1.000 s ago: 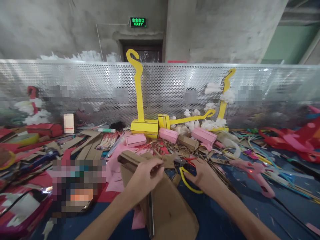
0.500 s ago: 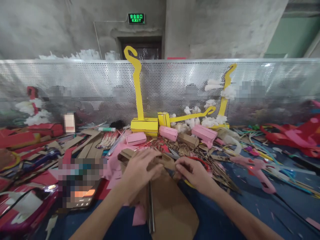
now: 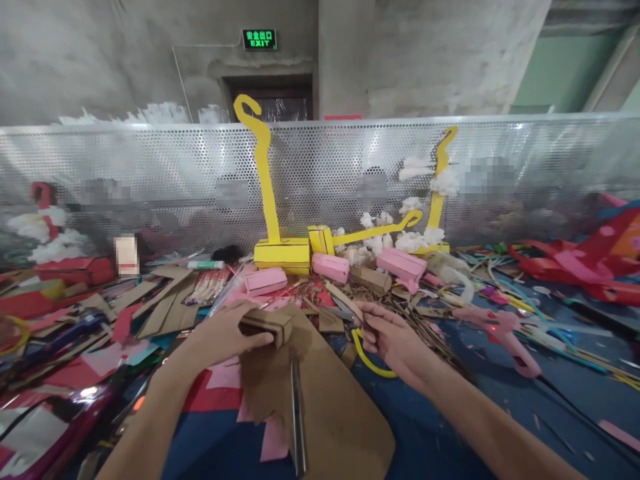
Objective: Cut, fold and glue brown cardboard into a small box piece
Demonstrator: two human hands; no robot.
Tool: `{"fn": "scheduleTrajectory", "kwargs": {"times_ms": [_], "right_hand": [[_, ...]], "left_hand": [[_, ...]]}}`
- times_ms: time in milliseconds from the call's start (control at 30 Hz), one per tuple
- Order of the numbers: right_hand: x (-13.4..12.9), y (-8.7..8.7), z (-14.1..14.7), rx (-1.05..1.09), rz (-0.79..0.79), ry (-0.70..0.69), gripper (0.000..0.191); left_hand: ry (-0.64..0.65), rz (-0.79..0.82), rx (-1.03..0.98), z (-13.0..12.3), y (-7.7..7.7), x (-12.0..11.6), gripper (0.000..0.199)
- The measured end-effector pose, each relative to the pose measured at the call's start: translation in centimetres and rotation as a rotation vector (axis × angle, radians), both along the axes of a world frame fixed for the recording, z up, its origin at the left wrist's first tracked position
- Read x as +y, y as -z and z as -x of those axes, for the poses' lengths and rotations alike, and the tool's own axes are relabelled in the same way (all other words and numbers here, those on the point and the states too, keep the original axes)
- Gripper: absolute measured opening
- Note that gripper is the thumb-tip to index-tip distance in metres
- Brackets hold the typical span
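Note:
My left hand is closed around a small folded cardboard box, thumb on its near side. A thin strip of cardboard is pinched in my right hand, to the right of the box. Beneath the box lies a large brown cardboard sheet, with a long metal tool resting lengthwise on it. Scissors with a yellow handle lie by my right hand, partly hidden behind it.
Yellow box with an upright hooked strip stands at the back, near pink boxes. A pink glue gun lies at right. Cardboard strips and scraps cover the left. A perforated metal panel rises behind.
My hands have moved apart. My left hand has shifted left with the box, now more visible, and my right hand holds the strip away from it. The view has turned slightly right.

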State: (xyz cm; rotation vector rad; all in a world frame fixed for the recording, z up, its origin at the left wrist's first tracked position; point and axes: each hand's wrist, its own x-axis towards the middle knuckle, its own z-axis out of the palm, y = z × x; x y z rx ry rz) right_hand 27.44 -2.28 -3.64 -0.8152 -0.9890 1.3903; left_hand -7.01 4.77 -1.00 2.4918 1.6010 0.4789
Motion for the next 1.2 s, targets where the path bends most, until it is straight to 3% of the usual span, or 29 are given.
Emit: {"fn": "scheduleTrajectory", "kwargs": {"times_ms": [167, 300, 433, 533, 633, 800, 967, 1200], "right_hand": [[-0.3, -0.2, 0.2, 0.017, 0.003, -0.023, 0.034], [-0.4, -0.4, 0.2, -0.011, -0.026, -0.046, 0.034], [-0.4, -0.4, 0.2, -0.072, -0.071, -0.035, 0.034], [-0.6, -0.6, 0.2, -0.142, -0.116, -0.018, 0.033], [-1.1, -1.1, 0.1, -0.315, -0.208, 0.048, 0.029], [-2.3, -1.9, 0.3, -0.789, -0.456, 0.248, 0.025], [-2.5, -1.9, 0.9, -0.926, -0.478, 0.251, 0.021], [-2.1, -1.5, 0.6, -1.017, -0.516, 0.286, 0.02]], "left_hand": [[0.002, -0.005, 0.034, -0.3, 0.7, 0.2, 0.076], [0.06, -0.064, 0.013, -1.6, 0.2, -0.2, 0.059], [0.074, -0.093, -0.191, -3.8, -1.3, -1.7, 0.041], [0.139, 0.018, -0.417, -5.8, -2.0, -3.0, 0.039], [0.213, 0.149, -0.698, -7.7, -1.3, -3.9, 0.043], [0.289, 0.223, -0.926, -10.2, 1.2, -4.6, 0.04], [0.371, 0.353, -1.037, -10.9, 2.0, -4.7, 0.042], [0.389, 0.37, -1.051, -10.8, 1.6, -4.6, 0.045]]}}
